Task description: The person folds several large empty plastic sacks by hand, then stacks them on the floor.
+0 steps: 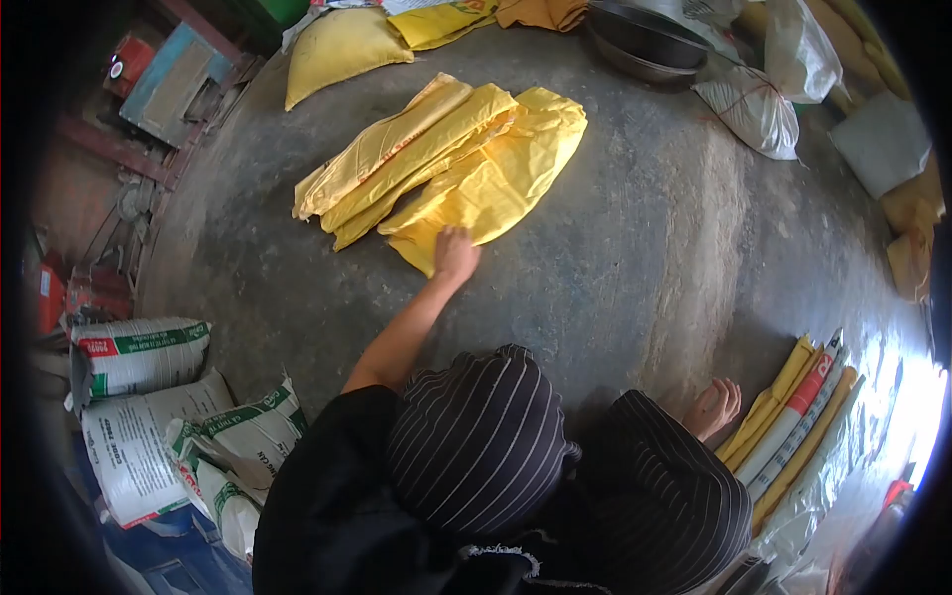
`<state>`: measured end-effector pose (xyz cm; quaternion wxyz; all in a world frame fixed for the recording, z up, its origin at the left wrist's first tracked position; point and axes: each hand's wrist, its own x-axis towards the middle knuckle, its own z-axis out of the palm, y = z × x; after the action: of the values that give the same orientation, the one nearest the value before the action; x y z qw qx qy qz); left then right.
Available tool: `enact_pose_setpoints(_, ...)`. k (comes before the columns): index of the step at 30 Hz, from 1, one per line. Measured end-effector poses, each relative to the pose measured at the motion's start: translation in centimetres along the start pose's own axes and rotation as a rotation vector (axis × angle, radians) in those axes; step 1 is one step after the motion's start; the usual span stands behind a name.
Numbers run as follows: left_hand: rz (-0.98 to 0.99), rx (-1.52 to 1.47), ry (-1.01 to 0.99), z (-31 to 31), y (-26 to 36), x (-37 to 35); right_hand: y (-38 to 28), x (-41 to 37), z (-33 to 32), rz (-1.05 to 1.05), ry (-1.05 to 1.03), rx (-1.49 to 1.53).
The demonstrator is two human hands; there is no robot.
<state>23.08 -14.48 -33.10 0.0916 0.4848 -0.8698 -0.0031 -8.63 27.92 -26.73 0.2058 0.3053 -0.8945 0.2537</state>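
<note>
Several flattened yellow sacks [397, 159] lie on the grey concrete floor ahead of me. My left hand [455, 255] is closed on the near edge of the rightmost yellow sack [501, 188], which is spread wider than the folded ones beside it. Low on the right, beside my striped knee, my right hand [713, 408] has its fingers apart and curled, holding nothing. Just right of it stands a row of rolled or folded sacks [793, 426], yellow, white and red.
Filled white and green sacks [149, 436] are piled at the lower left. A full yellow sack [347, 50], dark basins [650, 45] and tied white bags [754, 114] line the far side. Machinery [178, 84] stands at the upper left.
</note>
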Motion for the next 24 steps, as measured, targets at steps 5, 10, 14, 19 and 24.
enact_pose_setpoints(5, 0.058, -0.692, -0.423, -4.3, 14.0, -2.5, -1.9, -0.7, 1.3, 0.047, -0.135, 0.153)
enact_pose_setpoints(10, 0.291, -0.620, 0.199, -7.2, 17.7, -4.5, -7.6, 0.0, 2.3, 0.026, -0.294, 0.358)
enact_pose_setpoints(14, -0.235, -0.520, 0.131, -1.0, 10.8, -3.5, -12.6, -0.5, 6.2, -0.367, -0.528, 0.465)
enact_pose_setpoints(19, -0.599, -1.102, -0.401, 2.4, 7.0, -4.7, -17.9, 0.4, 9.4, -0.646, -0.530, 0.077)
enact_pose_setpoints(24, -0.549, -1.540, -0.661, 1.3, 9.5, -5.4, -17.5, 1.3, 14.4, -0.439, -0.832, 0.065)
